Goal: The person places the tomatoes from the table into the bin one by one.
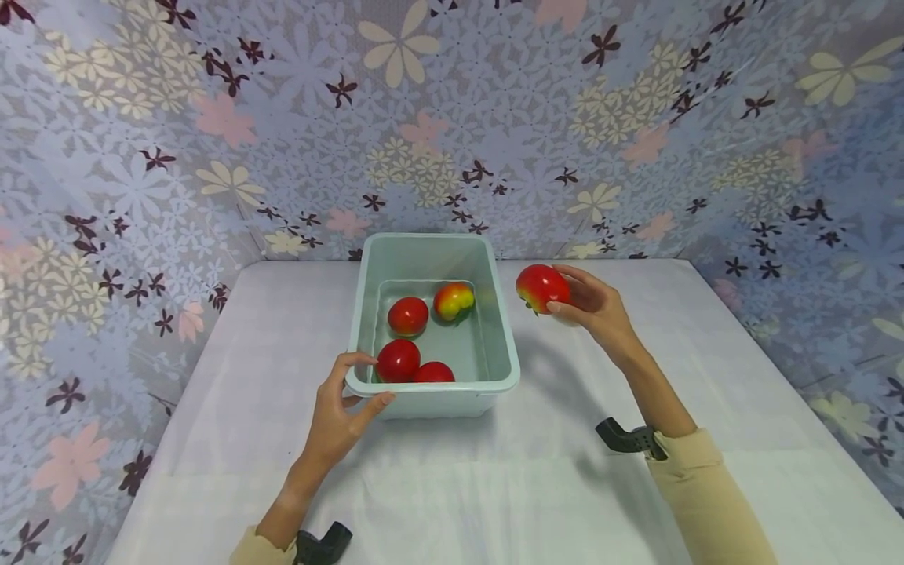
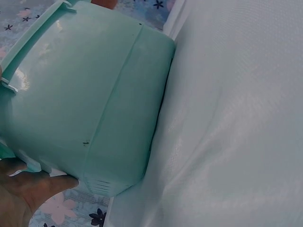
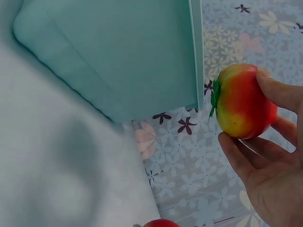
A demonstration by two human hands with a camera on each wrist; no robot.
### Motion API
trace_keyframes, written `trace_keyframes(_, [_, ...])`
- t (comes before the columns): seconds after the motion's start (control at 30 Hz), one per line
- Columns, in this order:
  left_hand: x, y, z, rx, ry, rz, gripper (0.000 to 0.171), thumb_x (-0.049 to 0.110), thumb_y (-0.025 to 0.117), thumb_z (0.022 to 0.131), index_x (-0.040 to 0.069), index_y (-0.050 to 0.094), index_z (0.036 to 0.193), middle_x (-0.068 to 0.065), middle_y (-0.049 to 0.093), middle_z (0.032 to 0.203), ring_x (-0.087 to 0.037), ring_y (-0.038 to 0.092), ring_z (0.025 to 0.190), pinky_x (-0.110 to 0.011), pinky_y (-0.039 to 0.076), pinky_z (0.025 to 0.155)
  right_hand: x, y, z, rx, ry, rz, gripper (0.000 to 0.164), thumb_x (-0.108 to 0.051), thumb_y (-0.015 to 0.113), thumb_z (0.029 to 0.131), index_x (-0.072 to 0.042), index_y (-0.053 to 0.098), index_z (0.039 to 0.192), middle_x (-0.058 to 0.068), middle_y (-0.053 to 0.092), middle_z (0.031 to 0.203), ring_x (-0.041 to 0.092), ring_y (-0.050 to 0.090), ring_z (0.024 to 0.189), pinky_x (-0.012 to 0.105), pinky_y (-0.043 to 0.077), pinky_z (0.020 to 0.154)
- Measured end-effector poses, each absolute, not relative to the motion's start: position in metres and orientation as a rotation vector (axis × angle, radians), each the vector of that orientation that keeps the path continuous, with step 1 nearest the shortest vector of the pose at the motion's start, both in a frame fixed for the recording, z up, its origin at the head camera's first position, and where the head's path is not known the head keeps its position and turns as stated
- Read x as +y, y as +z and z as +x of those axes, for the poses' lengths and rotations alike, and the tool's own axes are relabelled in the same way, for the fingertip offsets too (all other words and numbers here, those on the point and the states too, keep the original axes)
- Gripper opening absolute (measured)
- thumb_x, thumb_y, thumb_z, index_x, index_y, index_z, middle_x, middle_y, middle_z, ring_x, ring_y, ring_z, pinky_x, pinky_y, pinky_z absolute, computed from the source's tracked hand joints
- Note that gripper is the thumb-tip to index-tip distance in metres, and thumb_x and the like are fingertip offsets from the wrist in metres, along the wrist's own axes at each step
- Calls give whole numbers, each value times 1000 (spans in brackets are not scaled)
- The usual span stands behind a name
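A pale green plastic box (image 1: 431,400) stands on the table, with several red tomatoes (image 1: 408,316) inside; one tomato (image 1: 454,301) has a yellow patch. My left hand (image 1: 337,416) grips the box's near left corner, its thumb outside and a fingertip over the rim beside a tomato (image 1: 399,360). To the right of the box, my right hand (image 1: 596,310) holds up another tomato (image 1: 542,288) between thumb and fingers. In the right wrist view that tomato shows red and yellow skin and green leaves at its stem end. The left wrist view shows the box's outer wall (image 2: 80,94).
A white cloth (image 1: 600,486) covers the table. Flowered fabric (image 1: 452,118) hangs behind it and along both sides. A red rounded thing (image 3: 161,223) is cut off at the bottom of the right wrist view. Black camera mounts (image 1: 628,438) sit on both wrists.
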State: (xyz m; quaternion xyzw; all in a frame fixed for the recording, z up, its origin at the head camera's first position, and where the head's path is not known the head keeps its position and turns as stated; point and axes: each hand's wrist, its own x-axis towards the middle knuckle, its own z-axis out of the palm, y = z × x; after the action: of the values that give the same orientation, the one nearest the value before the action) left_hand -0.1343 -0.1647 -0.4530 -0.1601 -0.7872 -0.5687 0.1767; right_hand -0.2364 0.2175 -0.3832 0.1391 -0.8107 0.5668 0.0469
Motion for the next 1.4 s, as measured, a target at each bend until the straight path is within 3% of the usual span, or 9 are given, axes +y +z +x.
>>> trace_keyframes(0.2, [-165,-451,-134,-2227,-1618,-458,47,6,75,81,1,52,122,-20,57,123,-27,51,122,-51,58,71,208,-378,-239,-2477,1745,436,60,-17,70,90,-13,47,144,19,51,143,28,57,122,22,54,87])
trace_keyframes(0.7, [-164,-452,-133,-2236,-1624,-448,46,8,75,81,4,53,122,-19,57,124,-27,51,122,-51,58,72,189,-375,-233,-2448,1786,615,61,-14,70,89,-10,45,144,16,52,143,23,60,121,28,54,88])
trace_keyframes(1.4, [-163,-452,-134,-2233,-1605,-453,44,7,75,81,8,54,121,-18,58,121,-24,52,119,-45,59,71,171,-370,-237,-2457,1882,668,59,-11,69,90,-14,46,144,16,51,143,30,58,122,30,56,87])
